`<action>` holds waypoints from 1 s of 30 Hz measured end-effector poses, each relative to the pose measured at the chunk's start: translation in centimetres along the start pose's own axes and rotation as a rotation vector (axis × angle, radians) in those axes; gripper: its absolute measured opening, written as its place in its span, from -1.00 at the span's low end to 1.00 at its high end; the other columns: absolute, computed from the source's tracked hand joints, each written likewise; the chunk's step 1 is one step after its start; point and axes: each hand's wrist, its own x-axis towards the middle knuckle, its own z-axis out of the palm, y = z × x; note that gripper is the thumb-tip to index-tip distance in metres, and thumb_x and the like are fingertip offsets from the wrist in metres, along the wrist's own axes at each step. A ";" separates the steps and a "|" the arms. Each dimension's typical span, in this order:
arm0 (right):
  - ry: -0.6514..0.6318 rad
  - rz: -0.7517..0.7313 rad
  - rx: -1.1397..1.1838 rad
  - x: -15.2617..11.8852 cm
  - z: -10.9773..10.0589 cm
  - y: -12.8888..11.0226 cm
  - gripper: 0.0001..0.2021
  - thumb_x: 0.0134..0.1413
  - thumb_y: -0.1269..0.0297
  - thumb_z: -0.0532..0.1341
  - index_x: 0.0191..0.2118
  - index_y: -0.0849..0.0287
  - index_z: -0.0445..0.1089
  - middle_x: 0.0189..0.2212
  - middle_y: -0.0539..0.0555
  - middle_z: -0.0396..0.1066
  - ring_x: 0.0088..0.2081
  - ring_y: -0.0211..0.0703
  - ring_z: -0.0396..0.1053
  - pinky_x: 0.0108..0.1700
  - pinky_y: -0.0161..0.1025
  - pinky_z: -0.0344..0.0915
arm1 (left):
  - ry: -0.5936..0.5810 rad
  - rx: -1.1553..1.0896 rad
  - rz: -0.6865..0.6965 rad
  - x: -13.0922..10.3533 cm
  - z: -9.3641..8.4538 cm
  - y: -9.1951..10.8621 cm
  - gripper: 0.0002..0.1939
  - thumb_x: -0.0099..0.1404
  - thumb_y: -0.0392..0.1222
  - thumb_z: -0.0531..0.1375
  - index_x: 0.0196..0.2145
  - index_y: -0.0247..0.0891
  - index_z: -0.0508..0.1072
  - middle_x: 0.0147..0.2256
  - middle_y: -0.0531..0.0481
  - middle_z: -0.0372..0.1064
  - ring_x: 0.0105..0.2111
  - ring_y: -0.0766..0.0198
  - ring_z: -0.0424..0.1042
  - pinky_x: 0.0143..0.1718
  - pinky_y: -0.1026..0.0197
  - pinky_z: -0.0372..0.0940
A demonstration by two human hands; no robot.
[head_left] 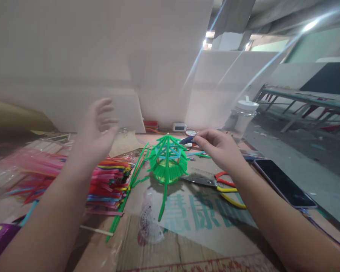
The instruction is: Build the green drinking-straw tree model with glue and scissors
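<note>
A small model (pixel 167 166) covered in green pipe cleaners, with a pointed, roof-like top and blue strips inside, stands on the table. One long green strand hangs from it towards me. My right hand (pixel 217 145) is pinched round a small dark blue object (pixel 187 140) with a narrow tip, close beside the model's top right; its exact kind is unclear. My left hand (pixel 98 128) is raised to the left of the model, blurred, with its fingers apart and nothing visible in them. Below it lies a bundle of coloured pipe cleaners (pixel 110 181).
Scissors (pixel 201 181) with red and yellow handles lie right of the model. A phone (pixel 285 183) with a cable rests near the right edge. Nearer me is a clear protractor (pixel 150 226). A lidded plastic jar (pixel 245 117) and a small digital clock (pixel 179 127) stand behind.
</note>
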 end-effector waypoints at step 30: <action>-0.061 -0.084 -0.256 0.1 5.0 -2.7 -0.81 0.15 0.18 0.26 -0.34 0.17 0.56 -0.39 0.05 0.47 -0.34 -0.19 0.33 -0.28 -0.24 0.16 | -0.652 0.080 0.198 -2.6 4.3 2.3 -0.77 0.29 -0.06 0.22 -0.15 -0.21 0.47 -0.11 -0.06 0.42 -0.06 0.12 0.38 -0.01 0.04 0.26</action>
